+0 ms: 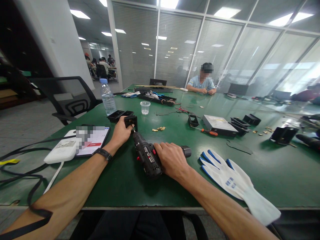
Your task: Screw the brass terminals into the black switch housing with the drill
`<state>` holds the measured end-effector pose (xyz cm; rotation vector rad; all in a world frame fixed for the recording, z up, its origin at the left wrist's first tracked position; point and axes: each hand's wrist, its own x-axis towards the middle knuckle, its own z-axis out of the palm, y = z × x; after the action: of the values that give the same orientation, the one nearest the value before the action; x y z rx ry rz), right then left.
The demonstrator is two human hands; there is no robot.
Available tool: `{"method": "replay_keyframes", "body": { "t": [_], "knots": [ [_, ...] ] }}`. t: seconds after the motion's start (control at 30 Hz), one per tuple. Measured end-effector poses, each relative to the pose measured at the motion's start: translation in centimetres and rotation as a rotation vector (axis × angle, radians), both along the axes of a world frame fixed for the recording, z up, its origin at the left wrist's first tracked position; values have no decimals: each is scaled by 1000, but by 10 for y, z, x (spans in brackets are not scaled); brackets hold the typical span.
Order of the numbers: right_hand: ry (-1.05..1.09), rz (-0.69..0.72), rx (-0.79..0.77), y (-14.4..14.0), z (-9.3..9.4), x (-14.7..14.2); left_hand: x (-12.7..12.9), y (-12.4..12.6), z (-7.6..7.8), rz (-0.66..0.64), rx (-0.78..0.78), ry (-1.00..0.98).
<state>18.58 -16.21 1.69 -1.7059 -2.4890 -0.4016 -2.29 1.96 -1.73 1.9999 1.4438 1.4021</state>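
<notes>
My right hand point(171, 160) grips a black cordless drill point(147, 156) lying low over the green table point(140, 186). Its bit points up and left into a small black plastic part point(131, 120). My left hand point(121, 131) holds that part steady on the table; a dark watch band sits on the wrist. Two more black parts point(120, 115) lie just behind the held one. A few small brass pieces point(160, 128) lie to the right of it.
A white and blue glove point(232, 180) lies right of the drill. A phone point(91, 140) and a white power bank point(62, 150) lie at left, with a water bottle point(108, 96) and a plastic cup point(145, 107) behind. A box point(218, 124), a screwdriver point(207, 131) and more black parts sit at right. Another person point(202, 83) sits at the far end.
</notes>
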Motion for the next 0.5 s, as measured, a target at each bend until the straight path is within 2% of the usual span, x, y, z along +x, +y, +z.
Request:
{"method": "replay_keyframes", "body": {
  "t": [0.5],
  "knots": [
    [-2,5,14,1,-1,1,0,0,1,41,-9,40]
  ]
}}
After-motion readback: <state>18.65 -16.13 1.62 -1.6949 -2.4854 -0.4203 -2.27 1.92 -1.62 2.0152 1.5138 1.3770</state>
